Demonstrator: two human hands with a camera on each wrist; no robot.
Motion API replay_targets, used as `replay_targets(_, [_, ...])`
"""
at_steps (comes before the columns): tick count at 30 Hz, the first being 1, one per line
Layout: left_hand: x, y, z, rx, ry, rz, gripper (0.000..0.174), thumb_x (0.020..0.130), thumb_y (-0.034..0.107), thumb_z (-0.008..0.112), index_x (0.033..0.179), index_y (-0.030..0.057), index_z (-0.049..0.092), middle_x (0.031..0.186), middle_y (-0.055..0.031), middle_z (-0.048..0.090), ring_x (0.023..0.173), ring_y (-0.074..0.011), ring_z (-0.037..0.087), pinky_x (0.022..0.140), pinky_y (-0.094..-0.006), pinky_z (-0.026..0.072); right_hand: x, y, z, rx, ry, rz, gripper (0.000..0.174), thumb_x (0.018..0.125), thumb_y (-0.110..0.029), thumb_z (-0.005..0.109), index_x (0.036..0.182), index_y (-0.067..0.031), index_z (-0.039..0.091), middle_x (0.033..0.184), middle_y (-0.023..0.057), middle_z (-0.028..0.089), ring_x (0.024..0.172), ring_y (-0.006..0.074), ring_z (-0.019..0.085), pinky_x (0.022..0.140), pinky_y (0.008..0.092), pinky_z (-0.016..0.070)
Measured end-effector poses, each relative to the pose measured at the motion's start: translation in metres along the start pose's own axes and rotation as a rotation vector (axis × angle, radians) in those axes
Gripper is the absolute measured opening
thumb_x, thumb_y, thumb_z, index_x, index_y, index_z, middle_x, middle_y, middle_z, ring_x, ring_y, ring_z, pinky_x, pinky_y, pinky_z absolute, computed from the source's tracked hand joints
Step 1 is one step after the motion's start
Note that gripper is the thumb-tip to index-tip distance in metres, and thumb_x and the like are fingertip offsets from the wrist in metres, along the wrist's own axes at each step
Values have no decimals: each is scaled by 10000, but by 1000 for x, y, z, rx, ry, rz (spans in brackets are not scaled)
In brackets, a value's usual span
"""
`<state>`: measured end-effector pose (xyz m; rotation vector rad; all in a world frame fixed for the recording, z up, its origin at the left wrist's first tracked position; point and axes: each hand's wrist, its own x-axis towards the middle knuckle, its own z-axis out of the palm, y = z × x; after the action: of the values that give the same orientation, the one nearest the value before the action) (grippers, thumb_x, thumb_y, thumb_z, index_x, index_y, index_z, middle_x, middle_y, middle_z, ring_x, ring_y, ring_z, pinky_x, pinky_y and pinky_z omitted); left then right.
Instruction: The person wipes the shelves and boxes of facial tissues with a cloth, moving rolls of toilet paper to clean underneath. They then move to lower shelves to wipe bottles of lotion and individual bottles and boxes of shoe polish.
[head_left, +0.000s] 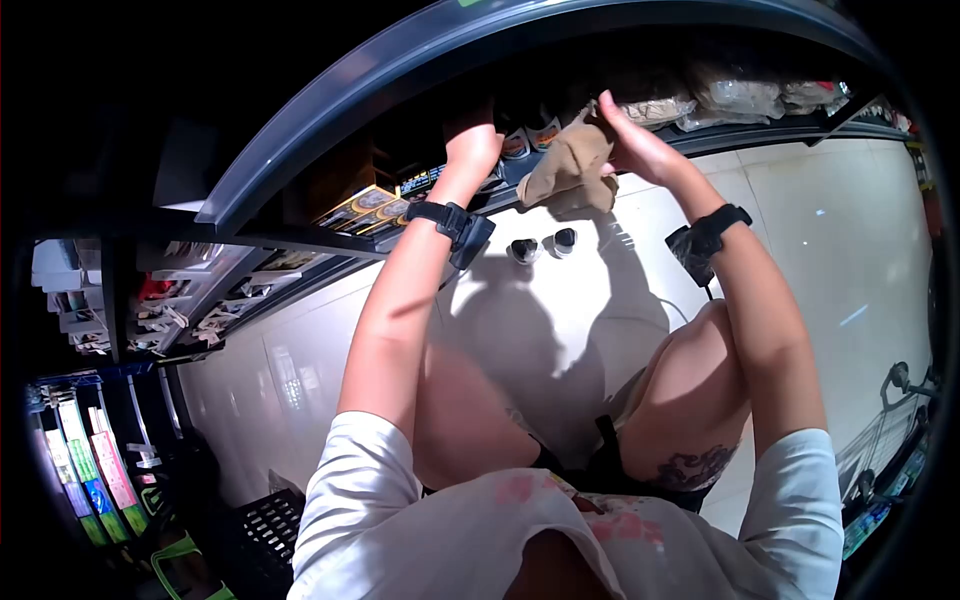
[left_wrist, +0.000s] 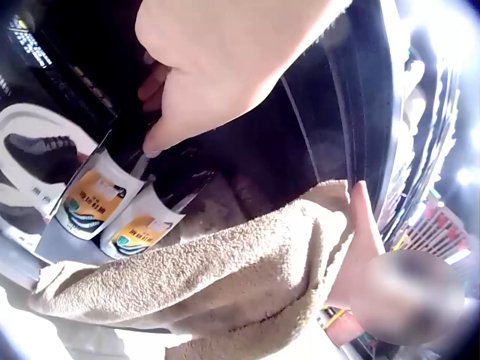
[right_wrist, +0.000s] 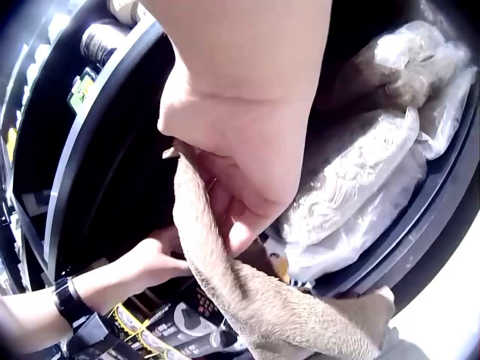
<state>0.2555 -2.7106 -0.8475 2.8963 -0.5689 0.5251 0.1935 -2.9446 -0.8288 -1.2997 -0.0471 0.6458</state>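
Note:
A brown towel [head_left: 572,165] hangs from my right hand [head_left: 640,150]. In the right wrist view the fingers of that hand are curled round the folded upper part of the towel [right_wrist: 247,300]. The towel's lower end spreads in front of the shelf. My left hand [head_left: 472,150] reaches into the dark shelf. Its thumb is right at the top edge of a package with an orange label [left_wrist: 94,199] in the left wrist view; I cannot tell whether it pinches that package. A matching package [left_wrist: 139,225] stands beside it.
Plastic-wrapped bundles [head_left: 735,95] lie on the shelf to the right. Dark boxes with yellow edges [head_left: 360,210] stand to the left. On the tiled floor are two small dark-topped objects [head_left: 523,250]. A shelf rim [head_left: 330,90] curves overhead. A black basket [head_left: 262,530] is at lower left.

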Motion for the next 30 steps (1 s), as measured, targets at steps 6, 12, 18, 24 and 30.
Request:
replay_targets(6, [-5,7,0,-134,-100,-90,543,658,196,711,1129,51,485,1045,-209,540,962,-368,515,821,-400,434,44,74,-15,-93,165,46,194,856,-106,481,1013,-19,554,899,81,599,778,172,589,690,300,488])
replay_targets(12, [-10,6,7,-121,-200,-71,555,672,205,698,1159,57,478,1075,-208,531,984,-361,509,822,-390,435,36,33,-12,281,259,30,231,892,-130,415,1048,26,485,973,129,568,849,216,598,718,339,517])
replay_targets(18, [-7,10,-33,-208,-171,-49,474,694,216,677,1112,69,510,999,-193,572,913,-335,556,759,-378,460,8,0,-15,327,250,-44,253,893,-132,392,1068,38,456,1029,156,539,939,231,570,756,313,518])
replay_targets(24, [-19,11,-78,-217,-78,-61,411,663,212,711,1016,47,581,850,-181,616,760,-303,610,673,-332,487,-2,-17,-18,43,213,-146,276,871,-217,425,1050,-22,505,989,84,557,881,153,567,662,239,505])
replay_targets(30, [-39,17,-115,-1057,0,-259,363,687,55,720,972,-73,536,849,-84,601,780,-112,585,660,-226,488,-20,-40,15,653,-303,-198,378,822,-157,417,1079,119,416,1090,204,519,953,258,582,839,332,500])
